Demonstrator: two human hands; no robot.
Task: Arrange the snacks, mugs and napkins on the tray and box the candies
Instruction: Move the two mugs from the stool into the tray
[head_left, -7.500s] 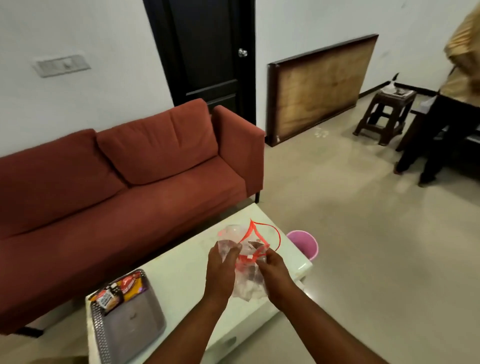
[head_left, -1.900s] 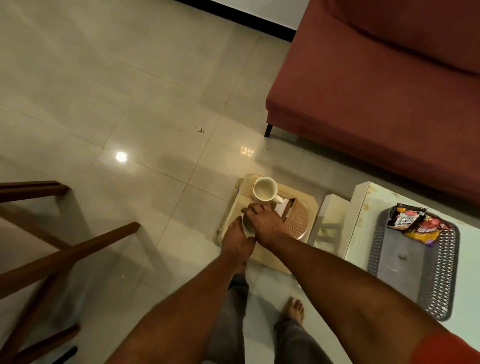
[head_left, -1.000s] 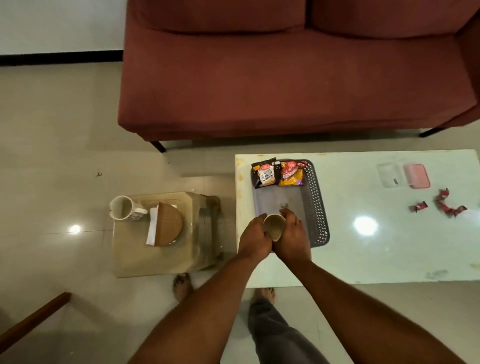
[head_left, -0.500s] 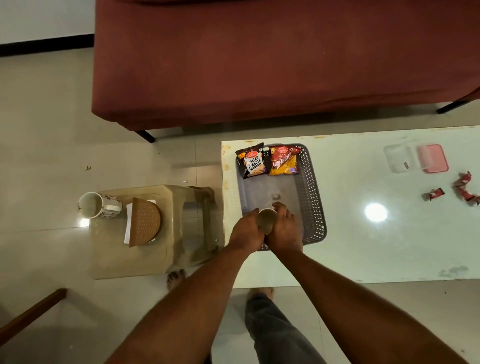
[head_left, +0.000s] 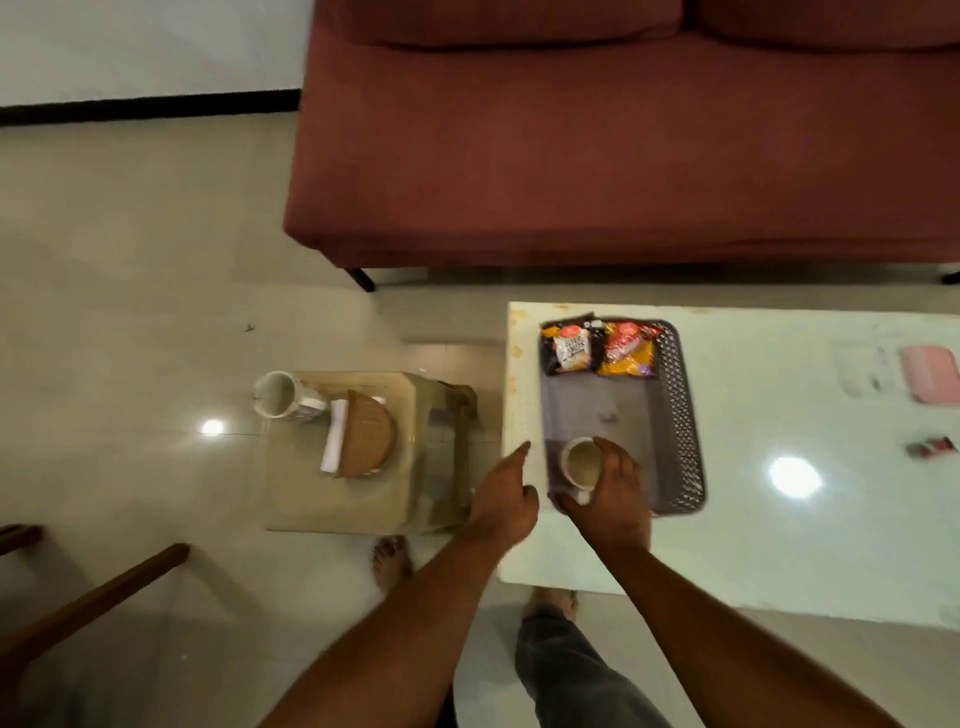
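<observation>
Head view: my right hand (head_left: 608, 493) fingers grip the mug (head_left: 581, 463) in the tray (head_left: 683, 415); left hand (head_left: 501, 499), open, lies nearer the second mug (head_left: 278, 394) leftward.

I see both my bare forearms reaching forward side by side from the lower edge of view. My right hand (head_left: 610, 486) curls around a mug (head_left: 582, 464), fingers over its far side and thumb at the near side. My left hand (head_left: 503, 500) hangs free, fingers loosely extended, touching nothing.
</observation>
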